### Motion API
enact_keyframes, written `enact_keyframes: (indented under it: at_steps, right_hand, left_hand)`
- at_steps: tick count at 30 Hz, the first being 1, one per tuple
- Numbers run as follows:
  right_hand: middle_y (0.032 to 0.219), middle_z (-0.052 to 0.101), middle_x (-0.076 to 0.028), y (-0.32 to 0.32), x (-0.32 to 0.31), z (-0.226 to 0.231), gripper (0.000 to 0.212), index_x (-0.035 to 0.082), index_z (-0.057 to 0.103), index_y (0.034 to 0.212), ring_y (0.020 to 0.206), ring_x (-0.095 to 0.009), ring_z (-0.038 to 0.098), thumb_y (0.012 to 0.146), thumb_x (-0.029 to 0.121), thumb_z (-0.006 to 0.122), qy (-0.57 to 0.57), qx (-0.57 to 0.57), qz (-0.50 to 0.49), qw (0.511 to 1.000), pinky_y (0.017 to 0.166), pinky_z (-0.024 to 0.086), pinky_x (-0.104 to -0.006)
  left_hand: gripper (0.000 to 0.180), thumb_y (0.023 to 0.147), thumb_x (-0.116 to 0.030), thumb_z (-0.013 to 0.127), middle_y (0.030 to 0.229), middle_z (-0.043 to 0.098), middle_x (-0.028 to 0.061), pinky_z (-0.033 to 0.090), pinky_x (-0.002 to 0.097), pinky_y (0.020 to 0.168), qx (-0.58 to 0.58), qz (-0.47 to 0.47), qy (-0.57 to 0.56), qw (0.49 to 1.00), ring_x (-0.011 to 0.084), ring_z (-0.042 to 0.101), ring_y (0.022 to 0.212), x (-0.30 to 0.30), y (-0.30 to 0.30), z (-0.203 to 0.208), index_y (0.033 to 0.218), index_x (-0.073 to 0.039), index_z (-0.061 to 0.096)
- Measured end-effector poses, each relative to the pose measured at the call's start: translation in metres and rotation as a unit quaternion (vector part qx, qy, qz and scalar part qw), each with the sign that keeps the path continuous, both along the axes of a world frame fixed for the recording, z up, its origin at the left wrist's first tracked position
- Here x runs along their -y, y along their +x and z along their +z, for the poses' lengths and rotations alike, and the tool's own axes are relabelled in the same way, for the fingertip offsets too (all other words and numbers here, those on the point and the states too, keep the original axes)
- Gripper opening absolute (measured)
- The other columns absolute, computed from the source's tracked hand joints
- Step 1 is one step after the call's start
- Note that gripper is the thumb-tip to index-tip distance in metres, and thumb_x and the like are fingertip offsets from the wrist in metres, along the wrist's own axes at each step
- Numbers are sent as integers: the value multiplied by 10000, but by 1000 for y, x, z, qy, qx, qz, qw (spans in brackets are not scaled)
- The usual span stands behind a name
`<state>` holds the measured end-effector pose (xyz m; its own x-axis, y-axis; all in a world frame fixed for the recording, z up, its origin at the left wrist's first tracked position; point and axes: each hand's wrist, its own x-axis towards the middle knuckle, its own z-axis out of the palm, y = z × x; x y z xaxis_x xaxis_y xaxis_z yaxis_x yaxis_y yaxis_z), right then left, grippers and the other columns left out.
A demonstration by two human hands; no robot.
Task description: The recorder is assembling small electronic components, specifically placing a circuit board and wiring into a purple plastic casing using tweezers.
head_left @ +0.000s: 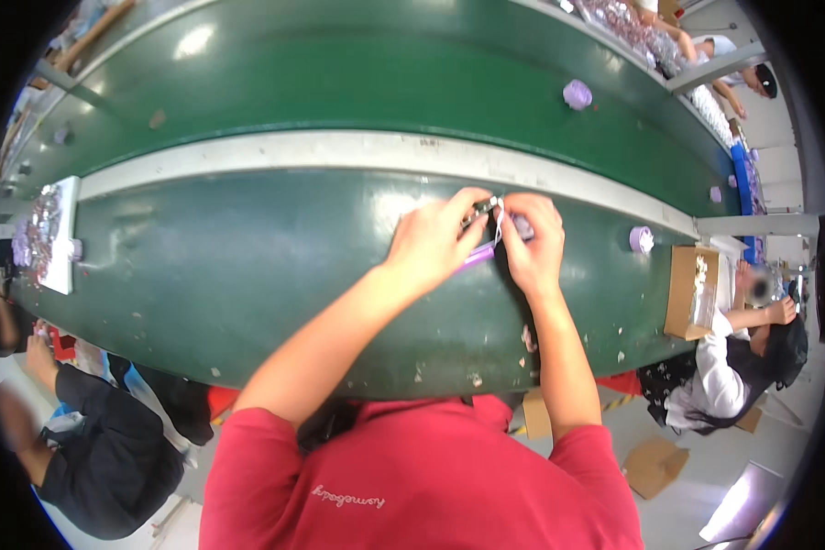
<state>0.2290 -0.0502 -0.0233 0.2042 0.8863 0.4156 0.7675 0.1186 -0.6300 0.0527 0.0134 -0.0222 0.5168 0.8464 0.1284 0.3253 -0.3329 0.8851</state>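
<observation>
My left hand (435, 236) and my right hand (533, 240) work close together above the green table, both with fingers closed. Pinched in the left fingertips is a small dark and silvery piece (478, 213); its kind is too small to make out. A thin white strip (499, 222) runs down between the two hands. The right fingers curl round a light purple piece (522, 226), mostly hidden by them. Just below the fingertips, a purple strip-like edge (475, 258) shows beside the left hand. Whether it joins the other pieces, I cannot tell.
A pale rail (339, 151) separates my green worktop (247, 266) from the green belt (357, 82) beyond. Purple round items (642, 239) lie at right and on the belt. An open cardboard box (691, 291) stands right, a white tray (61, 236) left. Several people sit nearby.
</observation>
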Motion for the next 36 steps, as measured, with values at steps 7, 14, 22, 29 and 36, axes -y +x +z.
enact_keyframes:
  at_steps: [7,14,22,29,36]
  right_hand:
    - [987,727,-49,-1,5,-4,120,83,707,932,1042,-273,642,827,86,764,16,-10,-1,1000,995,394,-408]
    - [990,720,-32,-1,0,1,127,95,710,954,1036,-259,628,838,86,759,20,-27,7,999,1001,376,-416]
    - [989,716,-10,-1,-2,-1,102,95,701,938,1042,-241,628,859,123,758,22,-46,8,999,989,377,-411]
    - [985,700,-8,-1,-1,0,122,105,692,953,1044,-247,620,854,136,754,32,-57,18,998,986,377,-418]
    - [1037,708,-28,1,3,1,137,86,689,959,1079,-258,620,840,104,755,22,-59,16,998,997,390,-410]
  left_hand:
    - [160,953,-100,727,889,772,143,581,307,630,44,2,-61,997,205,775,726,3,-3,-5,976,11,615]
    - [177,939,-99,757,837,771,148,578,280,636,62,25,-24,997,185,784,772,-3,-1,-6,946,23,629]
    - [154,955,-80,728,880,785,115,586,277,705,31,11,41,999,172,784,827,-3,-3,-3,1066,-5,652]
    - [245,957,-50,711,969,793,109,595,289,768,24,0,56,998,173,778,919,0,-5,6,1175,-25,601]
    - [296,886,18,756,1053,758,123,626,309,812,110,38,45,992,211,758,955,1,1,2,1148,-7,621]
